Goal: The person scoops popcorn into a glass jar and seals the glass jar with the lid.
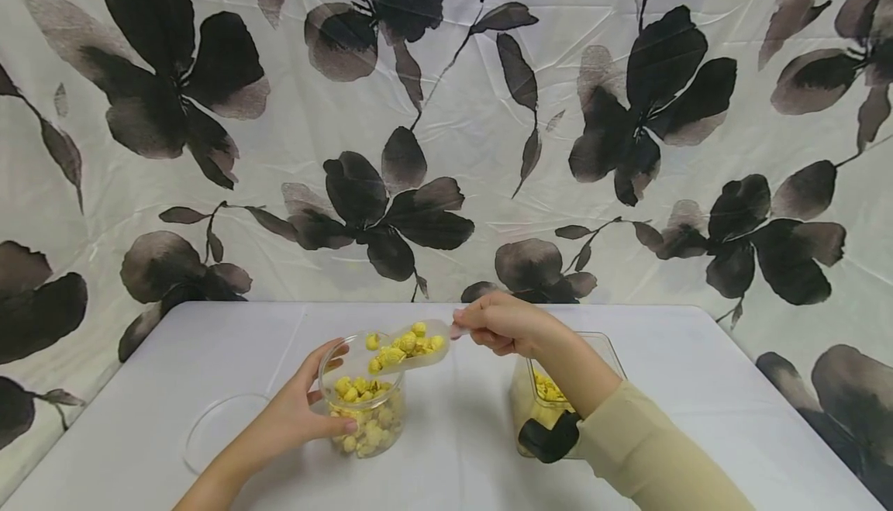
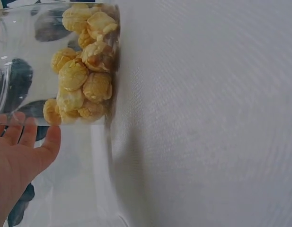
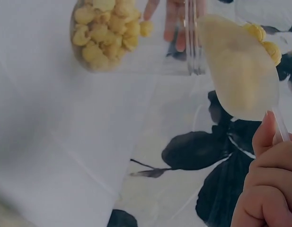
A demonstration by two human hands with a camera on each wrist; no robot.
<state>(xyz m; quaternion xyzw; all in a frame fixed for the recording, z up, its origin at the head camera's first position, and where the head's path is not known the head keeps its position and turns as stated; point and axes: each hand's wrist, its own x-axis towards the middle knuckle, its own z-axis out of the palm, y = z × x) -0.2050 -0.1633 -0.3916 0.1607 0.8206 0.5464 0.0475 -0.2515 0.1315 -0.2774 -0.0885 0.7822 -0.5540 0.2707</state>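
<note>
A clear round jar (image 1: 373, 437), partly filled with yellow popcorn (image 1: 359, 391), stands on the table. My left hand (image 1: 293, 414) holds it from the left, thumb across the front and fingers round the far side. In my right hand (image 1: 505, 325), curled fingers grip the thin handle of a translucent scoop (image 3: 238, 78). Popcorn is heaped in the scoop, whose front end is over the jar's mouth. The right wrist view shows the scoop's pale underside beside the jar's rim. In the left wrist view, my fingertips lie along the jar wall.
A clear square container (image 1: 523, 398) with yellow popcorn stands on the right, partly hidden by my right forearm. A curved black piece (image 1: 551, 437) shows before it. A clear round lid or ring (image 1: 190, 437) lies at left on the white table (image 1: 460, 433). Floral cloth (image 1: 446, 146) hangs behind.
</note>
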